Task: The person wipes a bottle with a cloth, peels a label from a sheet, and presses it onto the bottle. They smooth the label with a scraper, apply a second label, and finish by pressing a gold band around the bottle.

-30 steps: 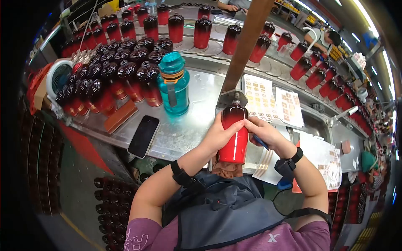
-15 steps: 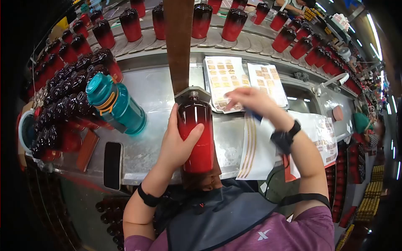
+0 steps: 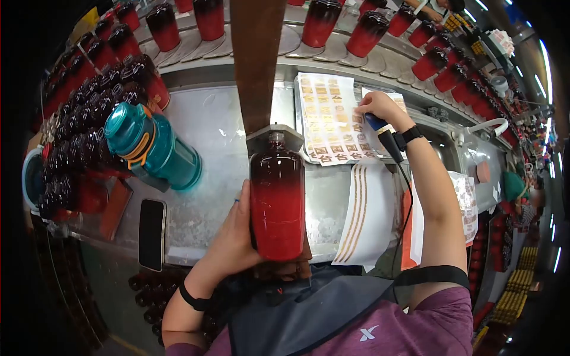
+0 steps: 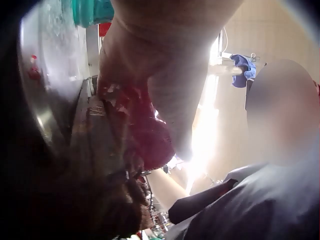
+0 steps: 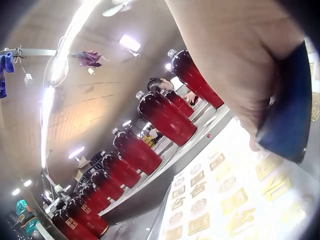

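Note:
A glossy bottle point(image 3: 278, 202), black at the shoulder fading to red, lies neck-away against a metal bracket point(image 3: 260, 141) at the foot of a brown post. My left hand point(image 3: 230, 240) holds it by its lower left side, with part of the hand hidden behind the bottle. In the left wrist view the bottle's red glass point(image 4: 150, 142) shows beyond the hand. Over a white sheet of gold decals point(image 3: 326, 115), my right hand point(image 3: 383, 108) has its fingertips right at the sheet's right edge. A flat blue scraper point(image 5: 287, 115) is tucked in that same hand.
A teal water bottle point(image 3: 163, 151), a phone point(image 3: 152, 234) and a brown block point(image 3: 116, 209) are on the left of the metal bench. Many similar bottles crowd behind them and line the conveyor point(image 3: 297, 44). A gold-striped paper strip point(image 3: 365, 219) and a faucet point(image 3: 490, 126) are right.
The right hand has left the bottle and moved forward and right to the decal sheet, taking the blue scraper along. The left hand has stayed on the bottle, shifting lower on its side.

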### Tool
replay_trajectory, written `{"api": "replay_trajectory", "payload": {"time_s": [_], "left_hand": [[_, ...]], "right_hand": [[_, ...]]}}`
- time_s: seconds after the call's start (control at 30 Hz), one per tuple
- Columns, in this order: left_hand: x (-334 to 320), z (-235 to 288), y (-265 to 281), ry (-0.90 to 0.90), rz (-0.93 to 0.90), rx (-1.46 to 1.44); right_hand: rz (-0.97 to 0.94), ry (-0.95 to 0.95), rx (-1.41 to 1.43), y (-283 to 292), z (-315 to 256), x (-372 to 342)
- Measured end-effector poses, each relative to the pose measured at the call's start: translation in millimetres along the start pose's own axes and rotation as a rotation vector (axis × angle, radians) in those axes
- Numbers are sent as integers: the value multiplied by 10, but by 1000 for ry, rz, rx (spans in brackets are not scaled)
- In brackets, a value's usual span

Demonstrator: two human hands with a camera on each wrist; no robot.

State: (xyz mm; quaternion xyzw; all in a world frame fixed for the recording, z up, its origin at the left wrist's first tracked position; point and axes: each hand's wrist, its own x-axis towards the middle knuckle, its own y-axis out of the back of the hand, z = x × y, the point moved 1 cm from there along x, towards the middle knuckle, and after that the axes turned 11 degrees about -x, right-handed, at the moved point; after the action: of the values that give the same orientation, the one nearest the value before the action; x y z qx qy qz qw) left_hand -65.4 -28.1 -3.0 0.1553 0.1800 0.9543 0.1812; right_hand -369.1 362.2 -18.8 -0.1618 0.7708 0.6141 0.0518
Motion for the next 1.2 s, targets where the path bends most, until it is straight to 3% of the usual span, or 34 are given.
{"api": "replay_trajectory", "payload": {"time_s": [0.07, 0.1, 0.13, 0.2, 0.27, 0.4, 0.53, 0.57, 0.67, 0.77, 0.8, 0.87, 0.9, 1.0, 1.2], "left_hand": [[-38, -7, -10, -28, 9, 32], [20, 81, 52, 45, -32, 37], [-1, 136, 91, 68, -23, 36], [-55, 198, 139, -49, 1, 281], [-57, 175, 128, 13, 21, 225], [-33, 55, 47, 40, 19, 30], [15, 82, 87, 127, 1, -81], [21, 90, 132, 134, -2, -85], [62, 92, 254, 64, -111, -220], [167, -15, 187, 141, 115, -584], [228, 48, 144, 143, 116, -586], [353, 184, 85, 310, 222, -520], [379, 177, 28, 245, 277, -388], [386, 156, -48, 201, 320, -339], [392, 148, -50, 189, 325, -402]], "right_hand": [[6, 17, 62, -15, -16, -13], [-15, 16, 183, -90, 74, 61], [37, 17, 78, -9, -42, -50], [177, 83, 71, 134, -273, -287], [281, 173, 52, 234, -540, -574], [279, 336, 112, 546, -1524, -1486], [111, 581, 276, 767, -2073, -2077], [104, 578, 279, 798, -2147, -2131], [-179, 437, 573, 784, -2352, -2168], [-146, 423, 613, 483, -2354, -1935], [-189, 403, 588, 417, -2348, -1870], [-192, 391, 590, 302, -2316, -1784], [-196, 387, 589, 287, -2313, -1762], [-81, 430, 525, 245, -2285, -1731], [-21, 486, 494, 173, -2276, -1682]]}}
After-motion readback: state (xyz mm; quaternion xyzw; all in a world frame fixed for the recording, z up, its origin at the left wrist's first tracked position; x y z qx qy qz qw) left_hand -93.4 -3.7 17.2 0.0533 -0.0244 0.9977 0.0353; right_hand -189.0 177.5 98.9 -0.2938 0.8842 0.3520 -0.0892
